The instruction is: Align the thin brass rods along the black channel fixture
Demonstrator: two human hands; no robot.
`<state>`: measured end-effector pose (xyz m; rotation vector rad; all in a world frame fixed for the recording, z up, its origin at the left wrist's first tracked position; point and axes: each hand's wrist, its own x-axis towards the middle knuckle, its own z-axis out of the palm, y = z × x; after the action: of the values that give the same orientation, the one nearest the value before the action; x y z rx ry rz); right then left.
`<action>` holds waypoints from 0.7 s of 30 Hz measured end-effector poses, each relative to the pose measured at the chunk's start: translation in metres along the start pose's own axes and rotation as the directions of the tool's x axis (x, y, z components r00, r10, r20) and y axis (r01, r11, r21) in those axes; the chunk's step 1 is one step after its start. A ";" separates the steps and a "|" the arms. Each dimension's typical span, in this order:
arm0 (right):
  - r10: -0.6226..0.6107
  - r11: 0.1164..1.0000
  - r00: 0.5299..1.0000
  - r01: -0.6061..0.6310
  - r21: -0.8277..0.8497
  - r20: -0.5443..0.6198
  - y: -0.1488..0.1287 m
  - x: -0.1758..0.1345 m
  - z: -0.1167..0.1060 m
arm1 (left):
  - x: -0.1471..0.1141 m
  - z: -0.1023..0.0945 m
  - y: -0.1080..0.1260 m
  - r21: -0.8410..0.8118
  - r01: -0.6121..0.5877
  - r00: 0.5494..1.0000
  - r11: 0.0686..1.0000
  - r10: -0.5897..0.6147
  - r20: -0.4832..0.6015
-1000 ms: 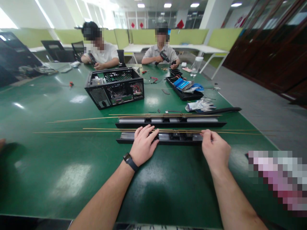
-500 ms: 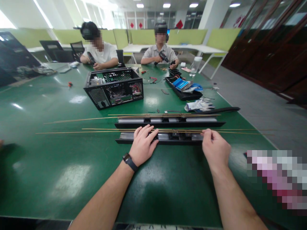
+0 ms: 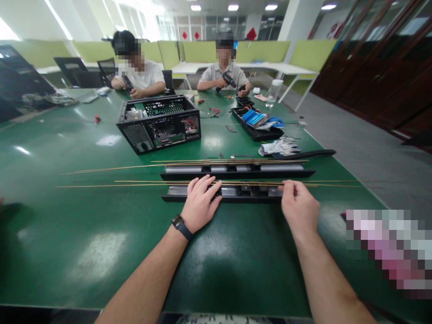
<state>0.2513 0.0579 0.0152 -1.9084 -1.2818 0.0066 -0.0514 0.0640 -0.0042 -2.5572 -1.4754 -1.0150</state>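
Two long black rails lie side by side across the green table (image 3: 84,234). My left hand (image 3: 200,203) rests flat on the middle of the near rail (image 3: 248,193), its fingertips touching the thin brass rods (image 3: 135,184) that run along it. My right hand (image 3: 299,207) sits at the rail's right end, fingers pinched on one of these rods. The far rail (image 3: 236,171) has more brass rods (image 3: 135,165) lying along it, reaching far out to the left.
An open black computer case (image 3: 158,123) stands behind the rails. To the right are a black tray (image 3: 258,125) with blue parts, white gloves (image 3: 278,147) and a long black bar (image 3: 310,154). Two people work with tools at the far end, near a bottle (image 3: 272,92).
The left end of the near brass rod has shifted a little to the right. Both hands stay almost where they were.
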 end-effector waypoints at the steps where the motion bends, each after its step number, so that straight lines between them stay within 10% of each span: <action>1: -0.018 0.999 0.999 0.017 0.031 0.029 -0.002 -0.002 0.001 | 0.000 0.000 0.000 0.002 -0.001 1.000 1.000 0.001 0.000; 21: -0.039 0.999 0.997 0.041 -0.019 0.072 0.000 -0.001 0.003 | 0.000 0.000 0.000 -0.001 -0.001 1.000 1.000 0.002 0.008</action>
<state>0.2494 0.0591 0.0131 -1.9145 -1.3726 0.0425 -0.0516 0.0637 -0.0046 -2.5657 -1.4751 -1.0066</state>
